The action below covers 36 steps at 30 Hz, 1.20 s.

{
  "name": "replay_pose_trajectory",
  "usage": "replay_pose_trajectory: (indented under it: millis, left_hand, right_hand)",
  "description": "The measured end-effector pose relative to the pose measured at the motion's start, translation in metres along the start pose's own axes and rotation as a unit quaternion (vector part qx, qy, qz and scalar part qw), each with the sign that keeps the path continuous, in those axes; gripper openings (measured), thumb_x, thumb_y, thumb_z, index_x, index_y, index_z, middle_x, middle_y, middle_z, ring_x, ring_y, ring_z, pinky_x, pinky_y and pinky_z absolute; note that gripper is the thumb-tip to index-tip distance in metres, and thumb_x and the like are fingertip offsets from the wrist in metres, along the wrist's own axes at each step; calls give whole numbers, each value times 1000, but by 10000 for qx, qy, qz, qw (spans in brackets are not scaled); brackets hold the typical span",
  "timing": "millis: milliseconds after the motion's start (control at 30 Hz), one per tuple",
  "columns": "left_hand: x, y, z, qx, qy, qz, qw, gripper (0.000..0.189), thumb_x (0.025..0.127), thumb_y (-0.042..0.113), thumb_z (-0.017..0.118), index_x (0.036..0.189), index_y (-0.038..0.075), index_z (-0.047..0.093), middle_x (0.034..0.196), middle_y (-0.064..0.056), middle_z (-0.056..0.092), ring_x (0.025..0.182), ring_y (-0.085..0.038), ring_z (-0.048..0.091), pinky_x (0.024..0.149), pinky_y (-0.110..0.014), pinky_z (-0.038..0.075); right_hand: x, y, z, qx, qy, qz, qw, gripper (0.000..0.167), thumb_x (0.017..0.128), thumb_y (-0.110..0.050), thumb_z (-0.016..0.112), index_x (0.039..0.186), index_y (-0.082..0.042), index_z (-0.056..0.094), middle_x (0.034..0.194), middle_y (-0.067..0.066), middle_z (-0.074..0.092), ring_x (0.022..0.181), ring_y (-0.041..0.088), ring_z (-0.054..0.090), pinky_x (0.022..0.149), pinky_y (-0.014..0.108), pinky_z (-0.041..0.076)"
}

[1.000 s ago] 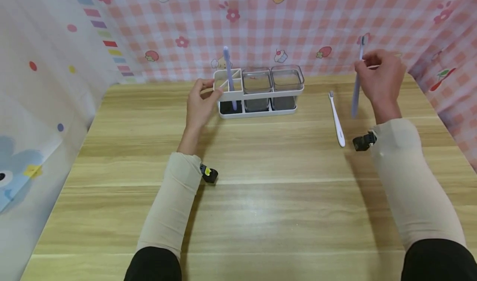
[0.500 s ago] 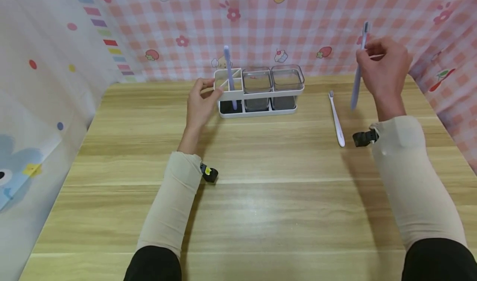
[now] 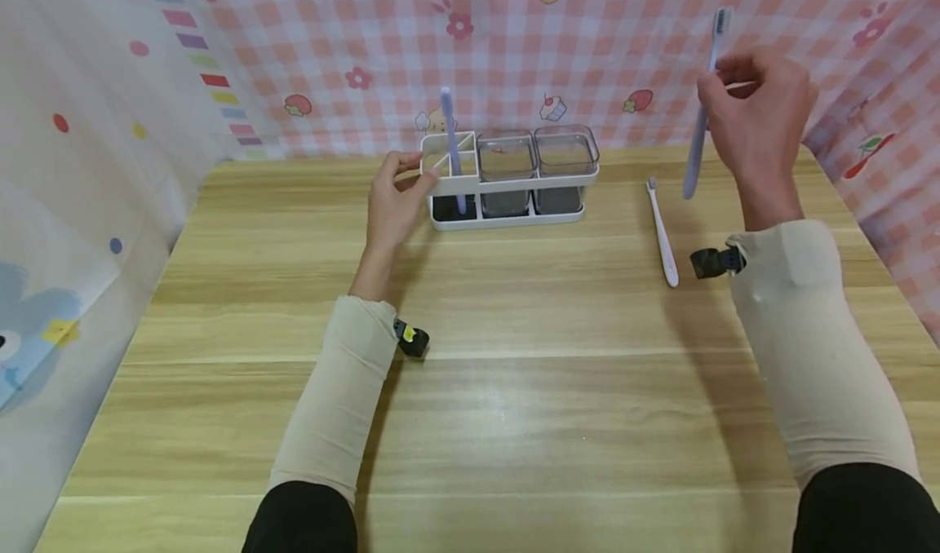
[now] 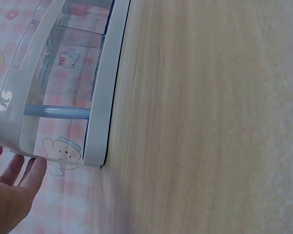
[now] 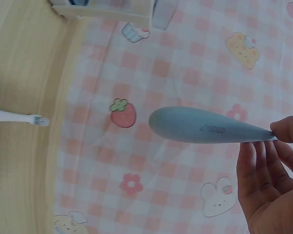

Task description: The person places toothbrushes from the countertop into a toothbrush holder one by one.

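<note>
My left hand (image 3: 395, 206) grips the left end of a white toothbrush holder (image 3: 459, 186), thumb at its front edge and fingers at the side. A lavender toothbrush (image 3: 450, 125) stands in the divided left section, leaning slightly. My right hand (image 3: 767, 121), raised at the right, pinches another lavender toothbrush (image 3: 693, 153) near its middle. Its bristles point up and the thick handle end hangs down; in the right wrist view that handle (image 5: 195, 125) looks blue-grey. Below and to the left, a white toothbrush (image 3: 664, 243) lies on the table, its head toward the back.
Two clear cups (image 3: 507, 158) sit side by side in the holder's other two slots. A pink checked curtain (image 3: 499, 55) hangs right behind the wooden table (image 3: 514, 422). On the left hangs a white printed curtain (image 3: 66, 186).
My right hand has risen with the lavender toothbrush, whose handle end has swung a little to the left. My left hand and the holder have stayed in place.
</note>
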State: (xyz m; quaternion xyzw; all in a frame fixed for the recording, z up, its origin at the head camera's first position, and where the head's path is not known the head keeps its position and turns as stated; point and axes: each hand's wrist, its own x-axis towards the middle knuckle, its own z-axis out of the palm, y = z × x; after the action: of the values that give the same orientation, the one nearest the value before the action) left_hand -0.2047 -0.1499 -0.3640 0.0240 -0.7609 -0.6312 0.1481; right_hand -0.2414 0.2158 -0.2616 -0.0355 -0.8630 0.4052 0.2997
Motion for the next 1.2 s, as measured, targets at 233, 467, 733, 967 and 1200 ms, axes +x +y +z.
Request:
replay_pose_trajectory:
  millis: [233, 467, 733, 967, 1200]
  left_hand:
    - [0, 0, 0, 12, 16, -29, 10000, 35, 93, 12, 69, 124, -2, 62, 124, -17, 63, 110, -32, 65, 94, -33, 57]
    - [-1, -1, 0, 13, 11, -64, 10000, 36, 93, 12, 69, 125, -3, 61, 125, -18, 63, 110, -33, 65, 93, -32, 57]
    - [1, -1, 1, -26, 5, -9, 10000, 35, 93, 10, 69, 124, -4, 61, 125, -19, 62, 110, -33, 65, 95, -32, 56]
    - [1, 0, 1, -6, 15, -14, 10000, 35, 94, 10, 68, 125, -5, 61, 126, -21, 62, 110, -34, 64, 95, -32, 56]
    - [1, 0, 1, -18, 24, 65, 10000, 34, 93, 8, 69, 123, -6, 61, 124, -22, 63, 109, -35, 64, 95, -32, 56]
  right_hand:
    - [2, -9, 1, 255, 53, -225, 9994, 28, 95, -28, 68, 112, -8, 76, 84, -22, 56, 73, -7, 54, 68, 8, 50]
    - [0, -23, 4, 479, 18, -358, 9982, 26, 95, -27, 69, 111, -8, 76, 85, -20, 58, 72, -6, 56, 66, 8, 52]
    - [-2, -42, 5, 980, 33, -844, 9916, 22, 94, -26, 71, 107, -9, 76, 85, -17, 61, 72, -2, 60, 69, 10, 55]
    - [-4, -60, 5, 1325, -4, -959, 9865, 17, 94, -18, 70, 107, -8, 75, 87, -16, 62, 72, -3, 59, 69, 10, 55]
    - [-5, -76, 10, 1344, -76, -945, 9864, 15, 94, -19, 71, 106, -10, 74, 92, -9, 66, 73, -3, 59, 72, 12, 56]
